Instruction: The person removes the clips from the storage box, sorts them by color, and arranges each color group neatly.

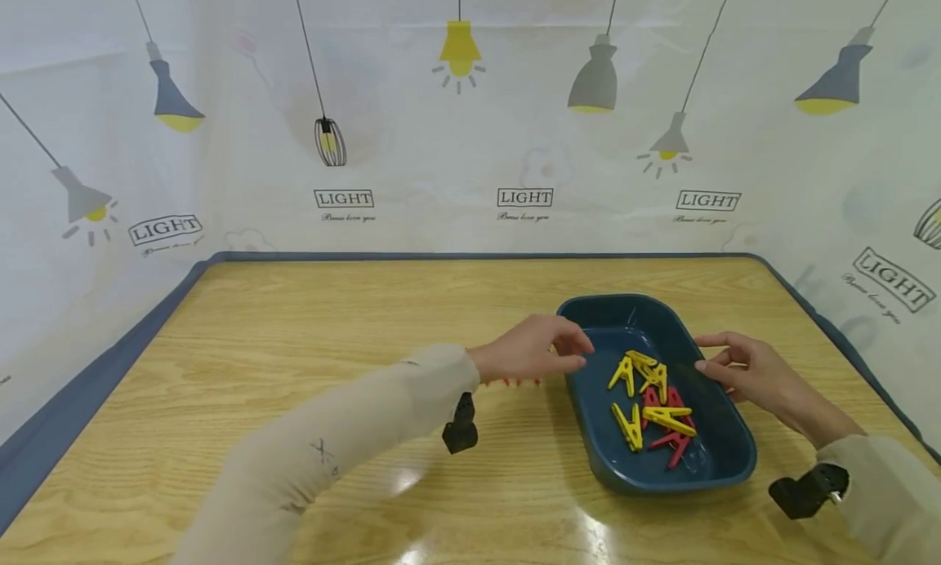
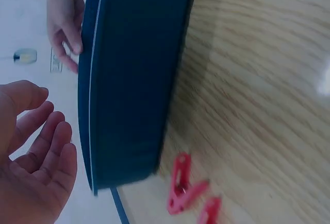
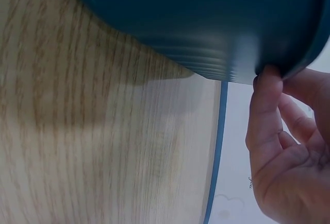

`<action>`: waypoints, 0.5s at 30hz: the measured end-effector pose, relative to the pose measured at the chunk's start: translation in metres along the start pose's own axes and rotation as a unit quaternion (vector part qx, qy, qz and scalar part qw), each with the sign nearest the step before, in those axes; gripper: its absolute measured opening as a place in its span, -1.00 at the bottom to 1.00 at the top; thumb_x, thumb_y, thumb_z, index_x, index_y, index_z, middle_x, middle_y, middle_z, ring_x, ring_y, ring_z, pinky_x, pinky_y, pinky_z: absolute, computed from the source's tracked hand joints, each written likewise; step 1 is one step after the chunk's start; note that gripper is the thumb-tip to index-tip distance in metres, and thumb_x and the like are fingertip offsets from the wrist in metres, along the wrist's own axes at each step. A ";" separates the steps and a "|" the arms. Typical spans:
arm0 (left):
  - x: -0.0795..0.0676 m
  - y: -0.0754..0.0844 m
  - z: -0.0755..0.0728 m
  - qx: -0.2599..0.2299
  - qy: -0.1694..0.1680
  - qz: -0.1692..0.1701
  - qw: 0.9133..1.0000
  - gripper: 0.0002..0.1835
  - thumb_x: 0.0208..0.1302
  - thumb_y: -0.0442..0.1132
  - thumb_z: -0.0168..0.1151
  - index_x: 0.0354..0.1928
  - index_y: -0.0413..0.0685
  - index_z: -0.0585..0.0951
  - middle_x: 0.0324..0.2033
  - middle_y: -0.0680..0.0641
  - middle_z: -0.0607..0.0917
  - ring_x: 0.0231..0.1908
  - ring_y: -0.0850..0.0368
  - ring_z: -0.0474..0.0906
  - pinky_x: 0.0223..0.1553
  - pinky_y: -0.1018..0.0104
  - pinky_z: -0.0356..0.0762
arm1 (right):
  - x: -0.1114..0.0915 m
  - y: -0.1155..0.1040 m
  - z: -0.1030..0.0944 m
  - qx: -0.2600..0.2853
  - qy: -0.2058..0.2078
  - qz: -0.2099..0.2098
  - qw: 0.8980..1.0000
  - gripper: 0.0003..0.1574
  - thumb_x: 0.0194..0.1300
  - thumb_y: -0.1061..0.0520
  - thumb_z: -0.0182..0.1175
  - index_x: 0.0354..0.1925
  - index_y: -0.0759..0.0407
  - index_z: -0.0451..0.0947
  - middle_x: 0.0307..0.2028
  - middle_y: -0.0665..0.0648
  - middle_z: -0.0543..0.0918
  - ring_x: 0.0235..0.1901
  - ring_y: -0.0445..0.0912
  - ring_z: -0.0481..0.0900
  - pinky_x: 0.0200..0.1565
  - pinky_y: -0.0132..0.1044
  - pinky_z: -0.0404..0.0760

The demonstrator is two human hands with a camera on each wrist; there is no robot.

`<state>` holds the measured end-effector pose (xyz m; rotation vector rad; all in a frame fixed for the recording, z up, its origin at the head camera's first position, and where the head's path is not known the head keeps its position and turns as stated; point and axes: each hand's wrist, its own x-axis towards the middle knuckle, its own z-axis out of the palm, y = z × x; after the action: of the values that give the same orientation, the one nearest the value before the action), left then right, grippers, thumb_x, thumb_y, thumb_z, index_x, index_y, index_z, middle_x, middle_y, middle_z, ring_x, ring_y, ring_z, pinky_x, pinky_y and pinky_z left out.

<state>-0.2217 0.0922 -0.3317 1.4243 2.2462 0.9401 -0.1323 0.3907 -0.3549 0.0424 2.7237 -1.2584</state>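
Observation:
A dark blue plastic tub (image 1: 724, 422) is on the right half of the table, with yellow clothespins (image 1: 667, 418) and red clothespins (image 1: 678, 446) lying in it. My right hand (image 1: 760, 375) pinches the tub's right rim; in the right wrist view a fingertip (image 3: 269, 77) presses the outer wall just under the lip. Near the opposite rim hovers my left hand (image 1: 537, 349), fingers loosely bent and holding nothing. The left wrist view has it beside the tub's outer wall (image 2: 136, 80). Below that wall, a red clothespin (image 2: 180, 170) lies on the table, with part of another at the frame edge.
Tips of several red clothespins (image 1: 507, 382) show on the wood-grain table (image 1: 353, 320) behind my left forearm. A white cloth printed with lamps (image 1: 434, 140) hangs around the back and sides. Black wrist cameras (image 1: 461, 426) are strapped to both sleeves.

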 end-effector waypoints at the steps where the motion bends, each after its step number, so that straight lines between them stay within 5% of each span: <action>1: 0.004 0.004 0.002 0.009 -0.006 0.004 1.000 -0.77 0.22 -0.24 0.10 -0.09 -0.10 0.56 -0.20 0.04 0.59 -0.27 0.36 0.46 -0.22 0.60 0.37 | 0.000 0.000 0.000 0.000 0.000 0.000 1.000 -0.30 0.29 -0.01 0.02 0.21 0.39 0.10 -0.28 0.26 0.54 -0.40 -0.07 0.52 -0.40 -0.20 0.57; 6: 0.020 0.026 0.012 0.037 -0.031 0.020 0.999 -0.77 0.22 -0.24 0.11 -0.09 -0.09 0.56 -0.24 0.08 0.58 -0.29 0.40 0.45 -0.23 0.65 0.33 | 0.000 0.001 -0.002 0.001 -0.001 -0.004 1.000 -0.30 0.29 0.00 0.02 0.22 0.39 0.10 -0.28 0.26 0.53 -0.44 -0.09 0.48 -0.43 -0.23 0.56; 15: 0.048 0.043 0.019 0.065 -0.047 0.016 0.997 -0.75 0.23 -0.20 0.10 -0.06 -0.05 0.55 -0.25 0.12 0.57 -0.31 0.43 0.42 -0.27 0.70 0.31 | 0.001 0.001 -0.003 0.013 -0.007 0.000 1.000 -0.30 0.29 -0.01 0.02 0.21 0.39 0.10 -0.28 0.27 0.53 -0.43 -0.07 0.49 -0.41 -0.20 0.56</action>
<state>-0.2034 0.1535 -0.3130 1.5308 2.2564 0.7327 -0.1332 0.3935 -0.3540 0.0368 2.6950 -1.2885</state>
